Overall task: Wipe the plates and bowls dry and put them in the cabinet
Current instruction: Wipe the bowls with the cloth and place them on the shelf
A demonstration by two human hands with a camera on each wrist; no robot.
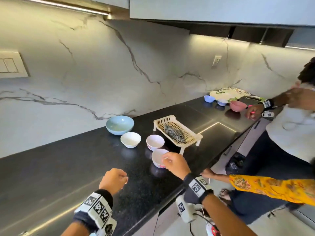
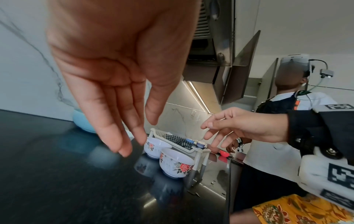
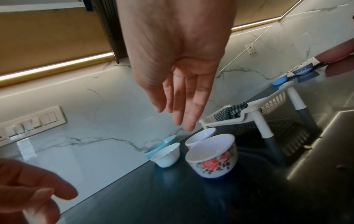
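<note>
On the black counter stand a large light-blue bowl (image 1: 119, 124), a white scalloped bowl (image 1: 130, 139) and two white flowered bowls, the farther one (image 1: 155, 142) and the nearer one (image 1: 159, 158). My right hand (image 1: 173, 163) hovers just over the nearer flowered bowl (image 3: 212, 156) with fingers straight and relaxed, holding nothing. My left hand (image 1: 113, 180) hangs above bare counter to the left, fingers relaxed (image 2: 122, 136), empty. A checked cloth (image 1: 173, 132) lies in the cream drying rack (image 1: 196, 137).
Another person (image 1: 289, 126) stands at the right by the counter's far end, near a pink bowl (image 1: 237, 106), small blue bowls (image 1: 209, 98) and a patterned plate (image 1: 226, 93). Upper cabinets (image 1: 221, 11) hang overhead. The counter edge (image 1: 192, 176) runs just right of my right hand.
</note>
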